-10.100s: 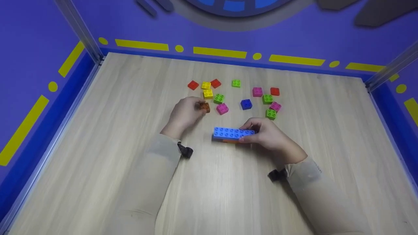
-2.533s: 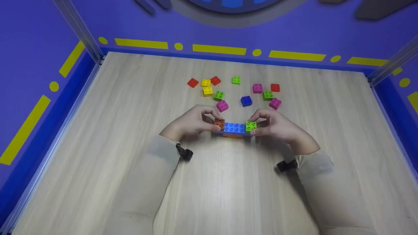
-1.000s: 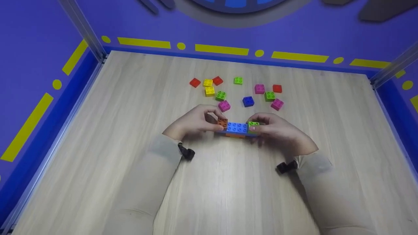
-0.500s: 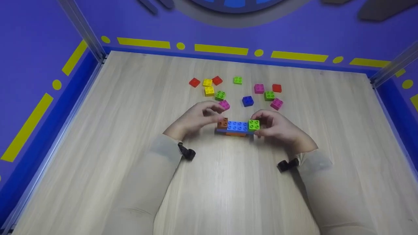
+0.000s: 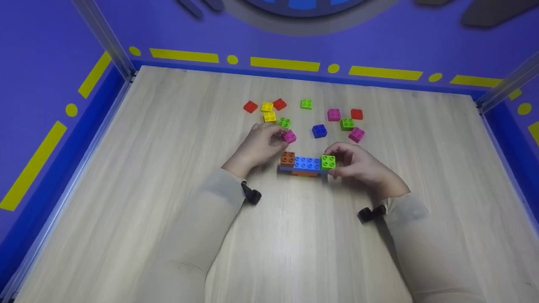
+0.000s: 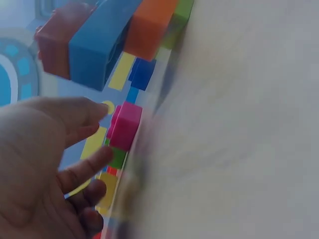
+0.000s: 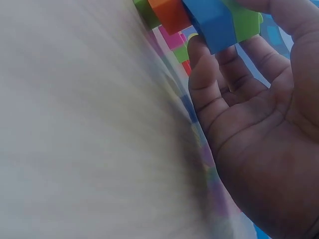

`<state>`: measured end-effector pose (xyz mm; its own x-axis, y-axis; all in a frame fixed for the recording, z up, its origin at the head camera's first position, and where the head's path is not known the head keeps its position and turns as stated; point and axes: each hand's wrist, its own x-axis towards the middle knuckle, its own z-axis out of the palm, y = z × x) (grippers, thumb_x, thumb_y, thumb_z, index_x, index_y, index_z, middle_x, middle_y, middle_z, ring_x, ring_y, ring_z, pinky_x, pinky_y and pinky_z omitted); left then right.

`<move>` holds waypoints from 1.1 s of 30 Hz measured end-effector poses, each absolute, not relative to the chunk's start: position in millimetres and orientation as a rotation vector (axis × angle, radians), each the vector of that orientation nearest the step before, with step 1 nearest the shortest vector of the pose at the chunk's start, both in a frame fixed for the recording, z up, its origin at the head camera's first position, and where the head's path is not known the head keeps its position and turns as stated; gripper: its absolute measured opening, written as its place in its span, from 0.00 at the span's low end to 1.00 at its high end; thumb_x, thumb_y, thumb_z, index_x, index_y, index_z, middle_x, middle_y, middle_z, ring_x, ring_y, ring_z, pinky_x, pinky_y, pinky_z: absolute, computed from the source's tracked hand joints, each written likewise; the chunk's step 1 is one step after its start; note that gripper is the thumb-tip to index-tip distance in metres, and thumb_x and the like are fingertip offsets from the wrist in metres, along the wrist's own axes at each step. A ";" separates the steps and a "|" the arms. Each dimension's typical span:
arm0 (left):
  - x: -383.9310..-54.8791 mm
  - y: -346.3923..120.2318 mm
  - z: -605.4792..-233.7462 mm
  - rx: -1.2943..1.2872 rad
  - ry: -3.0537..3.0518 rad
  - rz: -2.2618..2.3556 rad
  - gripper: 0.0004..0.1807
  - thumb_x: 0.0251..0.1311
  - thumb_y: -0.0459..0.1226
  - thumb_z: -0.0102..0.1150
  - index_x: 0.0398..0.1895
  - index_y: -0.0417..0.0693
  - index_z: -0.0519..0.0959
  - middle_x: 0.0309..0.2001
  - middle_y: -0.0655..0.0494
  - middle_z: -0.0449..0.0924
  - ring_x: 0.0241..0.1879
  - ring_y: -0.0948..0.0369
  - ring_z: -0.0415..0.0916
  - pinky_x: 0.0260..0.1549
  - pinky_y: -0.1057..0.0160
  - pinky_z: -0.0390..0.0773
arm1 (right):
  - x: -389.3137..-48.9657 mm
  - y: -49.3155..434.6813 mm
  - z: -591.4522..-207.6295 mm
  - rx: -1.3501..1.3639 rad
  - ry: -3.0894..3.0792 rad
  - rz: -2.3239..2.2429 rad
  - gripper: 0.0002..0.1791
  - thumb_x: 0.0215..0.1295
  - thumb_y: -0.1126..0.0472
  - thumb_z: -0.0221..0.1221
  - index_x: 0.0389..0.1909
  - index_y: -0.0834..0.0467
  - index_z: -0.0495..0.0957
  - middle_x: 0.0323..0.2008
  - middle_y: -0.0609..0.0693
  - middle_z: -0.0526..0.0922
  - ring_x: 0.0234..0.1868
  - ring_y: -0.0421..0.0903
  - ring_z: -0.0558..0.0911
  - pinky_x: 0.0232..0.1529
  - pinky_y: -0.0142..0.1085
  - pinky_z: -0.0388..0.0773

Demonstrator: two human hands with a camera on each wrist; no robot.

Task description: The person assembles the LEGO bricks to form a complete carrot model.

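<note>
A long blue brick (image 5: 307,163) has a brown brick (image 5: 287,158) on its left end and a lime green brick (image 5: 328,162) on its right end. Beneath it sit an orange brick (image 6: 151,29) and a green brick (image 6: 178,24), the latter seen in the wrist views. My right hand (image 5: 362,168) holds the right end, thumb and fingers around the lime green brick and the blue one. My left hand (image 5: 259,145) reaches past the brown end to a pink brick (image 5: 289,136), thumb and fingertips around it; the left wrist view shows a gap between them.
Loose bricks lie behind the assembly: a dark blue brick (image 5: 319,131), yellow bricks (image 5: 269,117), a green brick (image 5: 347,123), another pink brick (image 5: 357,134) and flat red bricks (image 5: 250,106). A purple-blue wall (image 5: 286,46) with yellow marks borders the wooden table (image 5: 269,252).
Earlier my left hand took the brown brick and my right hand a green one; both now sit on the blue brick. My left hand has just let go of the brown brick and moved to the pink one.
</note>
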<state>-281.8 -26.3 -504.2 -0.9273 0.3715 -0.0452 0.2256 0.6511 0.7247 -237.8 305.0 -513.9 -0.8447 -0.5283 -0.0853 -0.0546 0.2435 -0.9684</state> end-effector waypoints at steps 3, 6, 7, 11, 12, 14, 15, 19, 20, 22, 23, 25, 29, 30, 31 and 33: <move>-284.6 -23.7 -501.7 0.514 2.734 1.046 0.20 0.79 0.44 0.70 0.70 0.56 0.87 0.73 0.53 0.82 0.73 0.50 0.72 0.76 0.51 0.75 | -238.2 302.8 -512.0 -0.532 2.141 -1.617 0.24 0.67 0.74 0.72 0.63 0.66 0.81 0.54 0.47 0.84 0.50 0.45 0.83 0.43 0.32 0.89; -283.5 -22.8 -500.9 0.516 2.782 0.990 0.18 0.77 0.41 0.72 0.67 0.55 0.89 0.69 0.54 0.85 0.71 0.50 0.73 0.73 0.52 0.76 | -236.7 301.6 -512.0 -0.533 2.160 -1.610 0.24 0.66 0.74 0.72 0.63 0.66 0.81 0.54 0.47 0.84 0.52 0.45 0.81 0.44 0.31 0.87; -283.1 -22.7 -500.4 0.515 2.797 0.981 0.17 0.77 0.41 0.72 0.66 0.54 0.89 0.68 0.54 0.86 0.70 0.51 0.74 0.73 0.53 0.77 | -236.2 301.4 -511.4 -0.537 2.163 -1.611 0.24 0.66 0.74 0.72 0.63 0.66 0.81 0.54 0.47 0.84 0.52 0.46 0.81 0.44 0.31 0.87; -282.6 -22.4 -499.7 0.494 2.839 0.971 0.15 0.76 0.41 0.74 0.62 0.53 0.90 0.62 0.55 0.88 0.65 0.53 0.77 0.69 0.55 0.80 | -236.4 301.8 -510.2 -0.551 2.180 -1.611 0.23 0.67 0.73 0.72 0.62 0.67 0.82 0.53 0.47 0.84 0.53 0.47 0.80 0.46 0.31 0.86; -282.7 -22.4 -499.6 0.488 2.845 0.971 0.14 0.76 0.41 0.74 0.61 0.53 0.90 0.61 0.55 0.88 0.64 0.53 0.78 0.68 0.55 0.81 | -236.6 301.9 -510.1 -0.556 2.181 -1.610 0.23 0.67 0.73 0.72 0.62 0.67 0.81 0.53 0.48 0.84 0.53 0.47 0.80 0.47 0.31 0.86; -282.6 -22.5 -499.5 0.473 2.849 0.972 0.13 0.76 0.42 0.74 0.60 0.53 0.90 0.60 0.55 0.88 0.63 0.54 0.79 0.67 0.54 0.81 | -237.0 302.4 -510.6 -0.550 2.184 -1.605 0.23 0.67 0.73 0.72 0.62 0.67 0.81 0.53 0.47 0.84 0.54 0.46 0.80 0.49 0.30 0.85; -282.6 -22.7 -499.3 0.465 2.846 0.975 0.13 0.76 0.42 0.74 0.60 0.53 0.90 0.60 0.55 0.88 0.62 0.54 0.79 0.67 0.54 0.81 | -237.2 302.6 -511.0 -0.549 2.183 -1.604 0.24 0.67 0.73 0.72 0.62 0.67 0.81 0.53 0.47 0.84 0.54 0.47 0.80 0.50 0.31 0.84; -282.1 -23.3 -496.4 0.464 2.811 1.012 0.14 0.76 0.41 0.73 0.60 0.52 0.90 0.61 0.54 0.88 0.62 0.54 0.80 0.67 0.54 0.81 | -236.7 303.3 -511.8 -0.537 2.178 -1.606 0.24 0.67 0.73 0.73 0.63 0.68 0.81 0.53 0.46 0.84 0.55 0.47 0.79 0.52 0.31 0.84; -281.7 -23.7 -494.8 0.467 2.801 1.024 0.14 0.76 0.41 0.73 0.60 0.52 0.90 0.61 0.54 0.87 0.63 0.54 0.80 0.67 0.54 0.81 | -236.7 303.2 -512.0 -0.538 2.178 -1.605 0.24 0.67 0.72 0.73 0.63 0.68 0.81 0.53 0.46 0.84 0.56 0.47 0.79 0.52 0.31 0.84; -280.7 -24.3 -490.8 0.471 2.789 1.048 0.14 0.76 0.41 0.74 0.60 0.52 0.90 0.61 0.54 0.87 0.64 0.53 0.80 0.68 0.53 0.81 | -236.5 303.0 -511.8 -0.540 2.177 -1.607 0.24 0.67 0.72 0.73 0.63 0.68 0.81 0.53 0.46 0.84 0.56 0.47 0.79 0.52 0.32 0.84; -280.0 -24.7 -488.4 0.475 2.784 1.059 0.14 0.76 0.41 0.74 0.60 0.52 0.90 0.61 0.54 0.87 0.64 0.53 0.80 0.69 0.53 0.80 | -236.5 302.9 -511.8 -0.539 2.177 -1.608 0.24 0.67 0.72 0.72 0.63 0.69 0.81 0.53 0.46 0.84 0.56 0.47 0.80 0.52 0.32 0.85; -278.2 -25.3 -483.0 0.488 2.775 1.091 0.14 0.75 0.41 0.74 0.59 0.51 0.90 0.61 0.54 0.87 0.65 0.52 0.80 0.69 0.52 0.80 | -236.6 302.8 -511.7 -0.535 2.175 -1.609 0.24 0.67 0.73 0.72 0.63 0.69 0.80 0.53 0.46 0.84 0.55 0.46 0.80 0.50 0.31 0.86; -272.8 -26.1 -471.8 0.520 2.746 1.154 0.13 0.75 0.39 0.72 0.59 0.51 0.90 0.63 0.54 0.86 0.62 0.52 0.79 0.65 0.52 0.82 | -236.3 302.4 -511.2 -0.529 2.169 -1.612 0.24 0.67 0.73 0.72 0.63 0.69 0.80 0.53 0.46 0.84 0.55 0.46 0.81 0.47 0.31 0.87; -271.2 -26.1 -469.1 0.529 2.734 1.172 0.13 0.75 0.39 0.72 0.59 0.51 0.90 0.64 0.54 0.85 0.62 0.53 0.79 0.64 0.52 0.83 | -236.2 302.4 -511.2 -0.529 2.168 -1.612 0.25 0.67 0.73 0.72 0.63 0.69 0.80 0.54 0.46 0.84 0.55 0.45 0.81 0.47 0.31 0.87; -269.3 -26.1 -466.4 0.532 2.720 1.187 0.13 0.76 0.38 0.71 0.60 0.52 0.90 0.65 0.54 0.85 0.62 0.53 0.79 0.64 0.52 0.83 | -236.1 302.5 -511.1 -0.527 2.168 -1.612 0.25 0.67 0.73 0.72 0.63 0.69 0.80 0.54 0.46 0.84 0.55 0.45 0.81 0.47 0.31 0.87; -266.2 -25.8 -461.9 0.555 2.693 1.221 0.14 0.76 0.38 0.70 0.61 0.53 0.89 0.65 0.55 0.85 0.62 0.51 0.80 0.64 0.51 0.84 | -236.3 302.5 -511.2 -0.532 2.155 -1.624 0.25 0.66 0.74 0.72 0.63 0.70 0.80 0.53 0.46 0.84 0.53 0.44 0.81 0.45 0.30 0.87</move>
